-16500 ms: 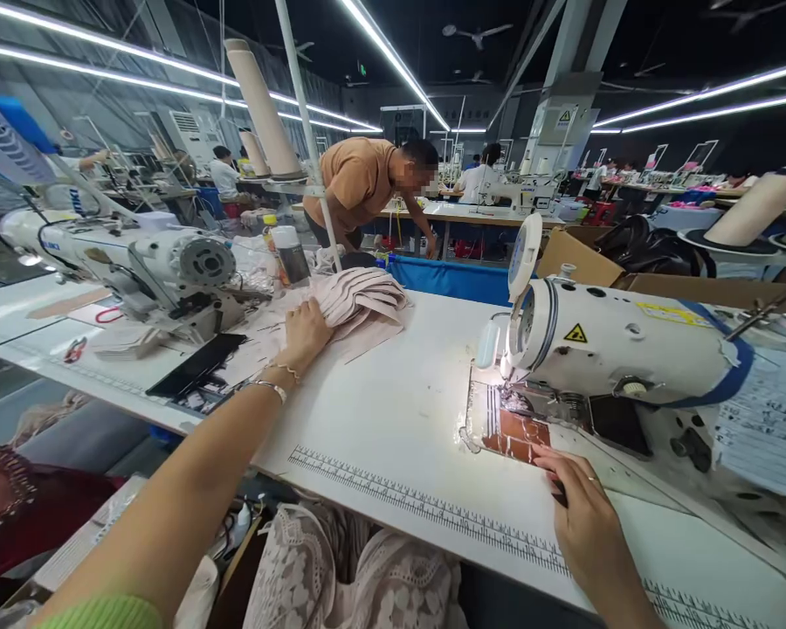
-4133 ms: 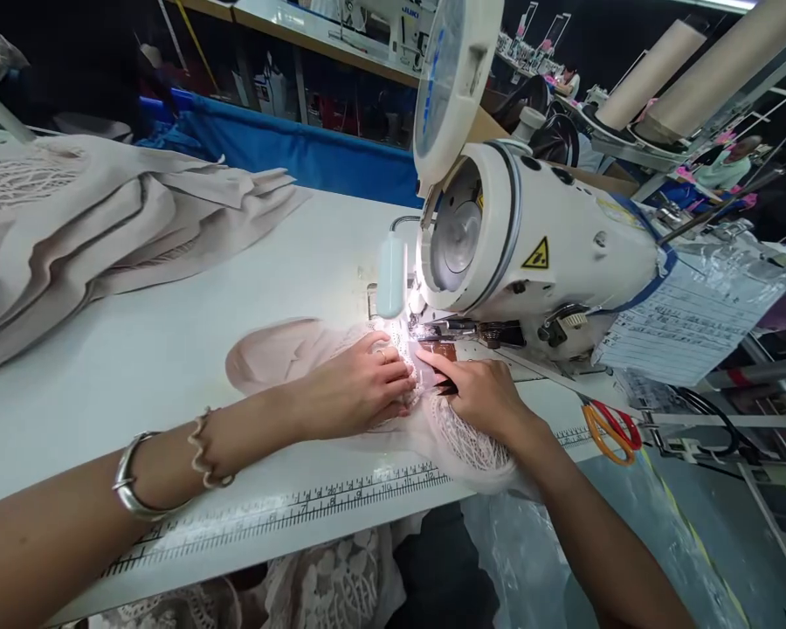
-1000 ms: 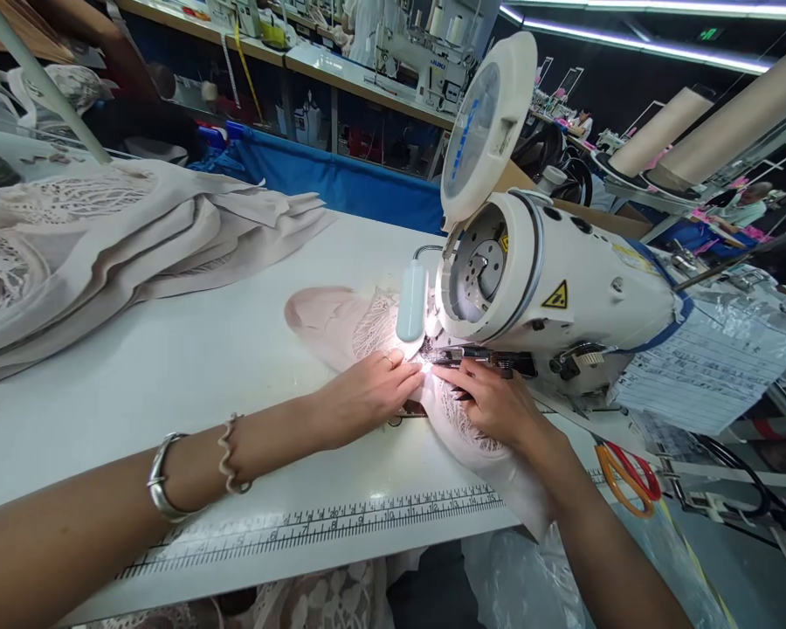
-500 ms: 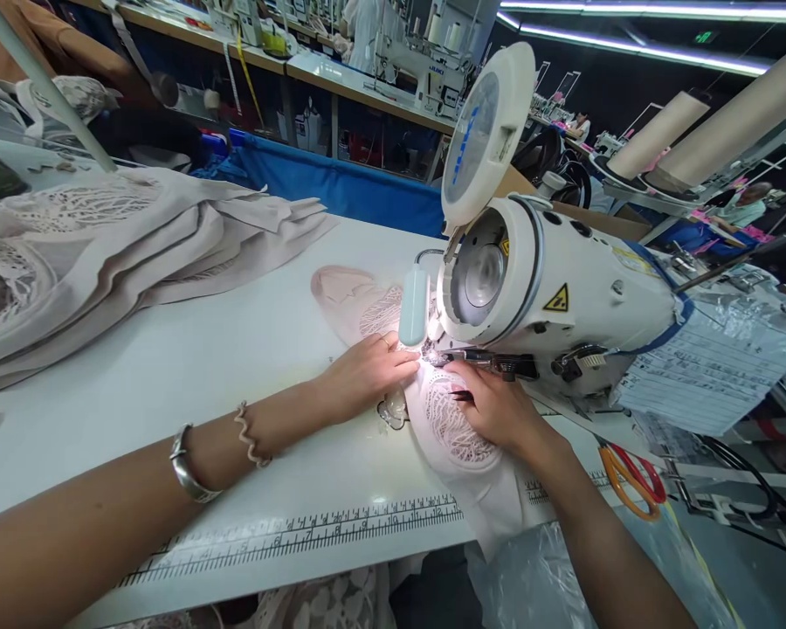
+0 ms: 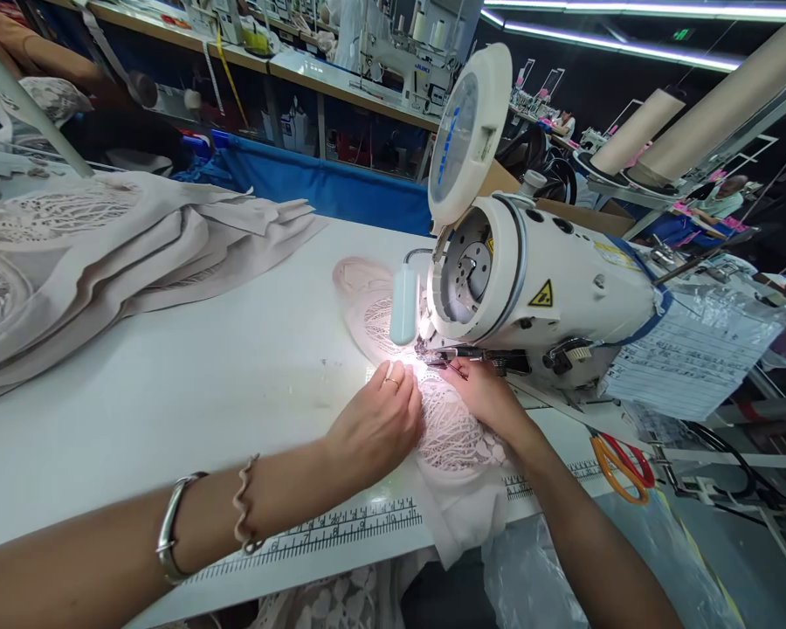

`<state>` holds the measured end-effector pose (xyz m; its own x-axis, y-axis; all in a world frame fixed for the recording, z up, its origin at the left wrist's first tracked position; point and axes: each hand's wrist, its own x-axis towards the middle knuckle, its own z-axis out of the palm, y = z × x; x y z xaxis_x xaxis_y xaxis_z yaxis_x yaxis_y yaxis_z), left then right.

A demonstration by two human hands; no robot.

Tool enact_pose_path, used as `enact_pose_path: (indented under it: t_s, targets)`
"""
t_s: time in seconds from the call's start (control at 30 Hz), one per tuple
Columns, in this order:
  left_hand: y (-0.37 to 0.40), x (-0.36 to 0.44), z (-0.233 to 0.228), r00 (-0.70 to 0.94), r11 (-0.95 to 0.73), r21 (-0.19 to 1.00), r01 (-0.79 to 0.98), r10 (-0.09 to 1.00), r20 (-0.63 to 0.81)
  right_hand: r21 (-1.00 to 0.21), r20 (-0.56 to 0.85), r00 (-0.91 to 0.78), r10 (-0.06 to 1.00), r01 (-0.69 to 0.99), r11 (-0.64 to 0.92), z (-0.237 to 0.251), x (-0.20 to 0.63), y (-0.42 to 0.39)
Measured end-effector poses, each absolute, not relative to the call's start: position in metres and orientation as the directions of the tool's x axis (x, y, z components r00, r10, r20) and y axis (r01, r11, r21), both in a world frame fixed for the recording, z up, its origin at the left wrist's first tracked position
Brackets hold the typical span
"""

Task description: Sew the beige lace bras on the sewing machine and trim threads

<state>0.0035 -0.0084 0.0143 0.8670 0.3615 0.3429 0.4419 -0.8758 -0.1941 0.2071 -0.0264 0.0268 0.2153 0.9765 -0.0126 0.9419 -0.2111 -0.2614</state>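
Note:
A pale pink lace fabric piece (image 5: 455, 437) lies under the needle of a white sewing machine (image 5: 550, 293) on the white table (image 5: 189, 384). My left hand (image 5: 376, 424) presses on the fabric's left edge, fingers curled, just in front of the lit needle area. My right hand (image 5: 488, 397) rests flat on the lace close to the presser foot. Part of the fabric extends behind the machine's lamp (image 5: 404, 306), and another part hangs over the table's front edge.
A pile of the same pale fabric (image 5: 105, 253) lies at the table's left. Orange-handled scissors (image 5: 619, 463) lie to the right of my right arm. A paper sheet (image 5: 687, 354) hangs at the machine's right. A printed ruler (image 5: 341, 524) runs along the front edge.
The fabric has fed further back behind the needle. My left hand has drawn back toward me and curled on the fabric edge; my right hand stays by the presser foot.

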Motion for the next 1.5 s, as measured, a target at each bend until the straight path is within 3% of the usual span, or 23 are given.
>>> enact_pose_path:
  t_s: [0.17,0.33,0.43,0.77,0.97,1.1,1.27,1.43,1.5]
  targets:
    - [-0.005,0.001,0.002,0.903,-0.890,-0.240,0.387,0.314,0.292,-0.127,0.051,0.136,0.989,0.984,-0.128,0.027,0.210,-0.035]
    - [0.001,-0.001,0.002,0.923,-0.903,-0.251,0.348,0.282,0.264,-0.108,0.103,-0.191,0.976,0.973,0.202,0.029,0.217,-0.047]
    - [0.005,-0.003,0.000,0.927,-0.928,-0.211,0.308,0.243,0.285,-0.054,0.126,-0.288,0.949,0.954,0.296,0.029,0.218,-0.049]
    - [0.026,-0.015,-0.002,0.883,-0.970,0.081,0.228,0.241,0.402,-0.033,0.083,-0.259,0.962,0.964,0.263,0.034,0.213,-0.047]
    - [0.040,-0.019,0.006,0.877,-0.979,0.043,0.200,0.198,0.437,-0.034,0.061,-0.227,0.972,0.973,0.229,0.034,0.211,-0.047]
    - [0.060,-0.022,0.015,0.893,-0.984,0.087,0.156,0.178,0.413,-0.066,0.081,-0.212,0.974,0.974,0.218,0.032,0.209,-0.047]
    - [0.056,-0.016,0.023,0.884,-0.969,0.071,0.236,0.244,0.399,-0.130,0.118,-0.199,0.973,0.968,0.214,0.029,0.206,-0.046]
    - [0.016,-0.002,0.016,0.810,-0.920,0.332,0.209,0.353,0.468,-0.231,0.144,-0.197,0.970,0.946,0.227,0.025,0.207,-0.045]
    - [0.012,-0.003,0.014,0.827,-0.915,0.355,0.189,0.343,0.445,-0.255,0.172,-0.200,0.965,0.937,0.239,0.024,0.209,-0.046]
